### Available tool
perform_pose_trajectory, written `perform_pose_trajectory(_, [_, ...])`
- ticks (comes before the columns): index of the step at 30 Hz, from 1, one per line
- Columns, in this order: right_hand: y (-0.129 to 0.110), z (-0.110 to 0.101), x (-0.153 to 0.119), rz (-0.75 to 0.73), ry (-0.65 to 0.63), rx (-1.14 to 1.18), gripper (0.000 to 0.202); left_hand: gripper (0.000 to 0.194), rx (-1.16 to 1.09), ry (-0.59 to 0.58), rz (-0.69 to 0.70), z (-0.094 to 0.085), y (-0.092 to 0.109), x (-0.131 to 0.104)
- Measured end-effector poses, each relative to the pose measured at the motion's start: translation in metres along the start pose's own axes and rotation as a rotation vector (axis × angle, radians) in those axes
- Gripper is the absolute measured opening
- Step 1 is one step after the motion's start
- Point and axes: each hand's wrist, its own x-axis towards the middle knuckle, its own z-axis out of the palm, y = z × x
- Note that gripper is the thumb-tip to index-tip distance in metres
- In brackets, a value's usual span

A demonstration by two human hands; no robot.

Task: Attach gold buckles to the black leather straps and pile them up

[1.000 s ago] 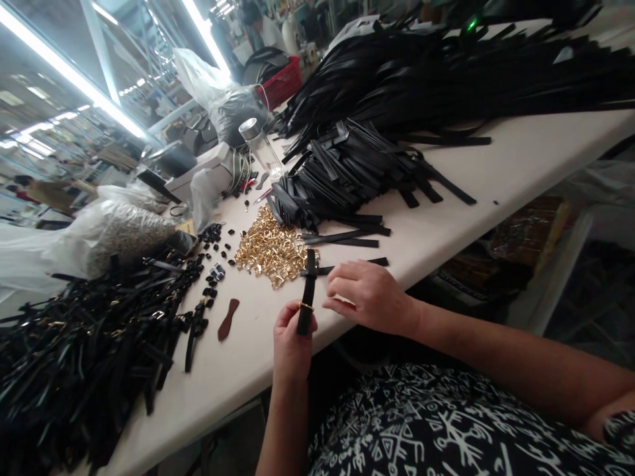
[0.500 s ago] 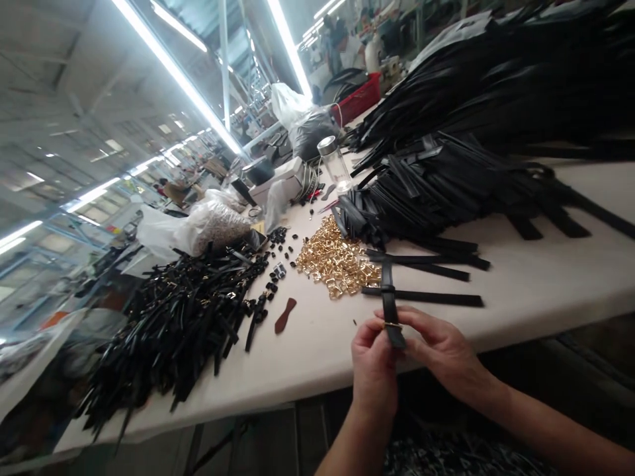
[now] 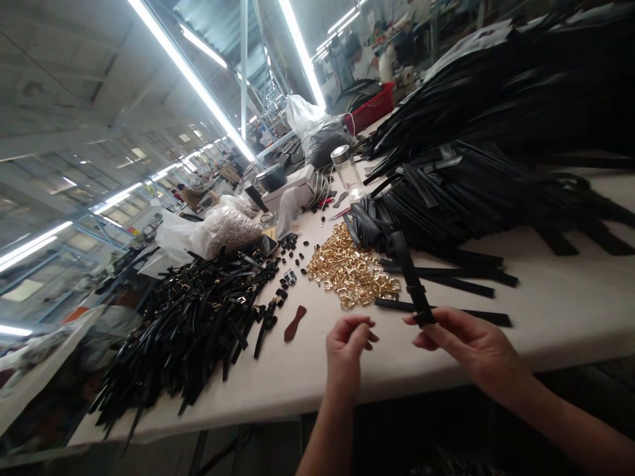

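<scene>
My right hand [image 3: 466,337] pinches a black strap [image 3: 407,268] near its lower end. The strap stands tilted up and left over the table, with a loop and a small fitting near my fingers. To the left, my left hand [image 3: 347,344] hovers apart from the strap, its fingers curled in and nothing visible in them. Just beyond it lies a heap of gold buckles [image 3: 342,264]. A single black strap [image 3: 486,317] lies flat behind my right hand, partly hidden by it. More loose straps [image 3: 461,281] lie farther back.
At left spreads a pile of black straps with buckles [image 3: 183,337]. Small black pieces [image 3: 285,284] and a brown bow-shaped piece [image 3: 295,324] lie between the heaps. Bundled black strips [image 3: 446,192] fill the right side. A glass bottle [image 3: 350,175] and plastic bags [image 3: 223,228] stand behind.
My left hand has let go of the strap and moved left, away from it. My right hand keeps the strap and has shifted right, and the strap now leans left. The view has shifted slightly.
</scene>
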Motion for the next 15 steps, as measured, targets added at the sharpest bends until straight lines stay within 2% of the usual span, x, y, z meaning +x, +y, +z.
perform_pose_trajectory(5, [0.013,-0.014,0.001,-0.025,0.007,-0.054,0.048,0.034,0.368,0.188,0.12,-0.078,0.005,0.066])
perform_pose_trajectory(8, [0.024,-0.015,-0.001,-0.065,-0.003,-0.136,0.041,0.032,0.52,0.243,0.142,-0.111,0.009,0.104])
perform_pose_trajectory(11, [0.027,-0.014,-0.002,-0.076,-0.055,-0.208,0.035,0.02,0.701,0.262,0.19,-0.124,0.015,0.136])
perform_pose_trajectory(15, [0.023,-0.012,-0.002,-0.093,-0.046,-0.262,0.031,0.023,0.904,0.2,0.218,-0.119,0.02,0.172])
